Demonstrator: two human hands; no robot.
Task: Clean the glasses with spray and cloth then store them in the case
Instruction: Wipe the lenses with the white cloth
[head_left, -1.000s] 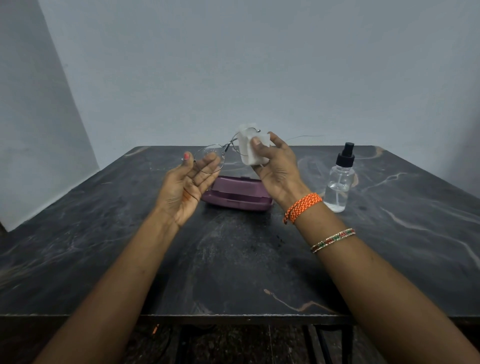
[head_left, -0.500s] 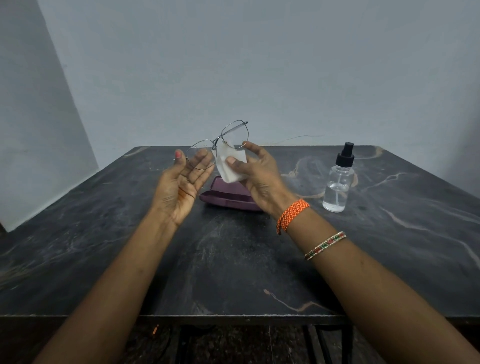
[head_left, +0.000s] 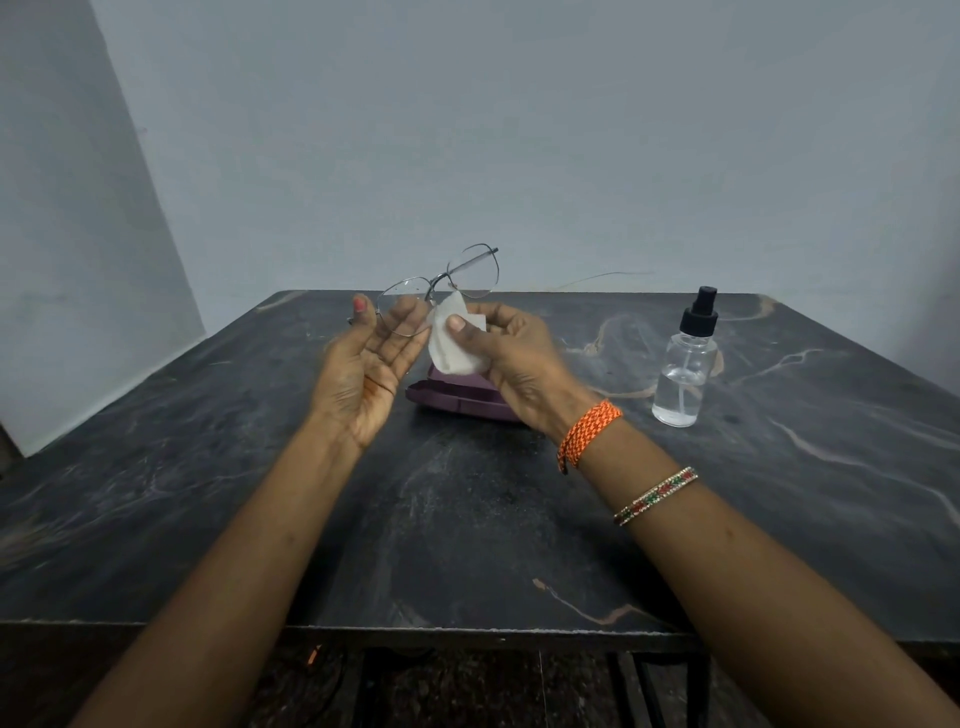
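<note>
Thin metal-framed glasses (head_left: 470, 273) are held up above the table, tilted, right lens higher. My left hand (head_left: 371, 364) grips the left lens rim between thumb and fingers, palm toward me. My right hand (head_left: 511, 353) pinches a small white cloth (head_left: 452, 345) just below the bridge, beside the left lens. A purple case (head_left: 457, 402) lies on the dark table (head_left: 467, 519) behind and under my hands, partly hidden by them. A clear spray bottle (head_left: 685, 364) with a black pump top stands upright to the right, apart from my hands.
The table's front edge (head_left: 467, 631) runs below my forearms. A grey wall (head_left: 519, 130) rises behind the table's far edge. A thin wire (head_left: 602, 278) lies along the back edge. Bracelets sit on my right wrist.
My right hand with the cloth came off the right lens and dropped down-left toward the bridge and left lens. The glasses tilted, and the right lens is now uncovered.
</note>
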